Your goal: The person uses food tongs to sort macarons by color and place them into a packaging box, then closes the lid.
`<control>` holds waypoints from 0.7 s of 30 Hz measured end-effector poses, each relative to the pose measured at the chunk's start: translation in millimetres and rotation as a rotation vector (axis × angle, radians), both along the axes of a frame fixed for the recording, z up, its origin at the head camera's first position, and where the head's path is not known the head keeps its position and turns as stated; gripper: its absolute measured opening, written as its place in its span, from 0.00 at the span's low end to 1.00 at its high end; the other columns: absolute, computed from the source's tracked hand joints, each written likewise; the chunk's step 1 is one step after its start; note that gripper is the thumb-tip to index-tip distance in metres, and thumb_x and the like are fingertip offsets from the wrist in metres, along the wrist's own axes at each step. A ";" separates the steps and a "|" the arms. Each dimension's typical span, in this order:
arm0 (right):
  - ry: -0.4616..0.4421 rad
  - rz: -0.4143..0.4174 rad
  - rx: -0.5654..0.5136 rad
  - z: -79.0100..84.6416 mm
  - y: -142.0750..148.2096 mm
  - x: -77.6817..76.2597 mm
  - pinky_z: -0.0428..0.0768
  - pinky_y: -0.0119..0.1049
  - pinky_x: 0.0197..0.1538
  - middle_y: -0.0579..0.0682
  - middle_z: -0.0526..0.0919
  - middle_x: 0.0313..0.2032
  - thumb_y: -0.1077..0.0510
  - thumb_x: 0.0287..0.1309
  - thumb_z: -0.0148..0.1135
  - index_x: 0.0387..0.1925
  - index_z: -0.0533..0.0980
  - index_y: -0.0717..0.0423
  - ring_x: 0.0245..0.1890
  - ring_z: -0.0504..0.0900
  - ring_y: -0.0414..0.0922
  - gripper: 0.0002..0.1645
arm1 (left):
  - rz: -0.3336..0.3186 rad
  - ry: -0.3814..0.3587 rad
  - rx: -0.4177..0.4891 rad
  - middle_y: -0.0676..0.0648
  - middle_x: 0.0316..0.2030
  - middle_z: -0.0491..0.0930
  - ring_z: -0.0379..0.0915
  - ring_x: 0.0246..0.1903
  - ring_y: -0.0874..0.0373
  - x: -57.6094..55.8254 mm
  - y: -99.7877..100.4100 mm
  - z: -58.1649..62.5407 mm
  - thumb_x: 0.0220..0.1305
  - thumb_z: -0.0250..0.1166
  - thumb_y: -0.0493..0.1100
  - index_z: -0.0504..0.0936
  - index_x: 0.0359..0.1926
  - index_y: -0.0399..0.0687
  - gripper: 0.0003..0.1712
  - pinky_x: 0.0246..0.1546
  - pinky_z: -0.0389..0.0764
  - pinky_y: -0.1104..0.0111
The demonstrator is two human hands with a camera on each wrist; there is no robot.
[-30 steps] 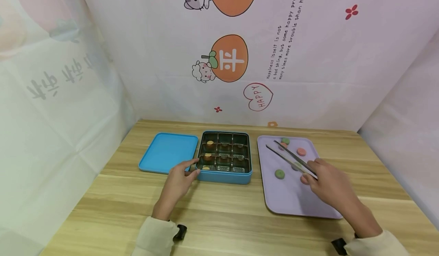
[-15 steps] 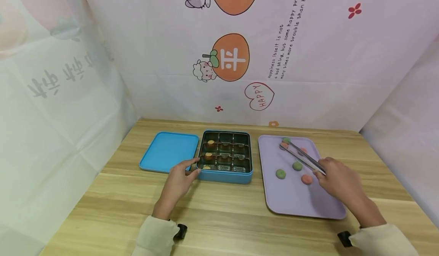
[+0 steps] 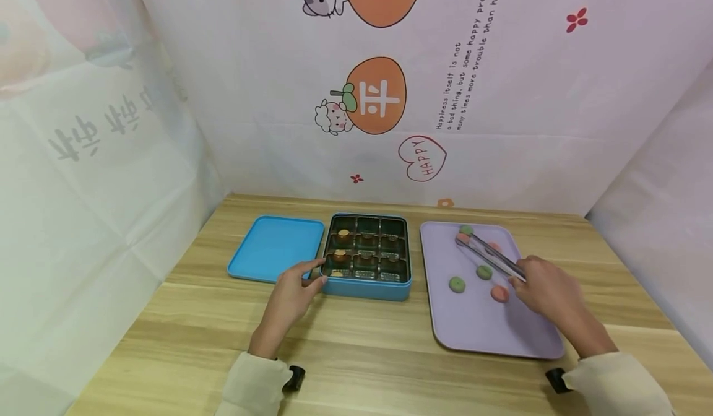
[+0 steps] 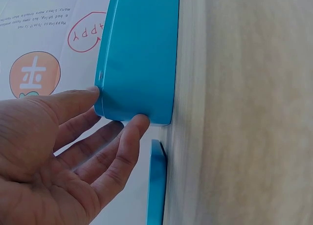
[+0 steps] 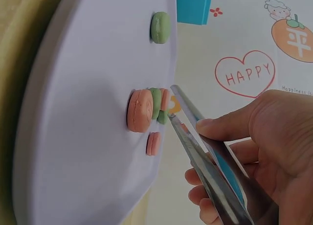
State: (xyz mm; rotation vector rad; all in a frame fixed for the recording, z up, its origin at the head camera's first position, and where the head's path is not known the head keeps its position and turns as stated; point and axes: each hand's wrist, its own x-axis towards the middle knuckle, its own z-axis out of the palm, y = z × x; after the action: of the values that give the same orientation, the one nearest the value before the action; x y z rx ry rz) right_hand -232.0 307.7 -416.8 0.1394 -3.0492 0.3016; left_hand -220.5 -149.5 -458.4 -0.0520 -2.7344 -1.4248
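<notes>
Six macarons [image 3: 484, 272], three green and three pink, lie on a lilac tray [image 3: 473, 326] to the right of the blue box [image 3: 364, 290]. I see the person's right hand [image 3: 548, 286] over that tray, thumb and fingers gripping metal tongs [image 5: 203, 164]. The tongs' arms stand apart, and their tips reach toward a pink and a green macaron level with the box's back half; from my feeds I cannot tell whether they touch.

Over on the box's near left corner I have the left hand [image 3: 292, 289], thumb and fingers spread and loosely bent, their tips resting against the walls. Inside the box I count nine compartments; yellowish rounds [image 3: 343, 233] show in its left column, too small for me to identify. A blue lid [image 3: 278, 246] lies just left of the box on the wooden table [image 3: 362, 354], and a printed cloth [image 3: 267, 94] hangs behind the box.
</notes>
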 end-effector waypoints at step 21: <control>0.014 0.047 -0.013 -10.9 -2.5 -15.1 0.67 0.45 0.24 0.52 0.77 0.26 0.61 0.60 0.63 0.21 0.72 0.52 0.24 0.72 0.49 0.13 | 0.004 0.003 -0.013 0.37 0.72 0.74 0.88 0.45 0.50 -1.5 -0.3 -1.8 0.73 0.68 0.42 0.80 0.70 0.51 0.26 0.27 0.79 0.67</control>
State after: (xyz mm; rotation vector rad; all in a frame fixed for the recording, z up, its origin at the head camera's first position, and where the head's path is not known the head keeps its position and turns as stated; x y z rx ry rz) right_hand -247.1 305.2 -427.7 0.2112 -3.0332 0.3225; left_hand -222.1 -149.8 -460.1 -0.0489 -2.7401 -1.4052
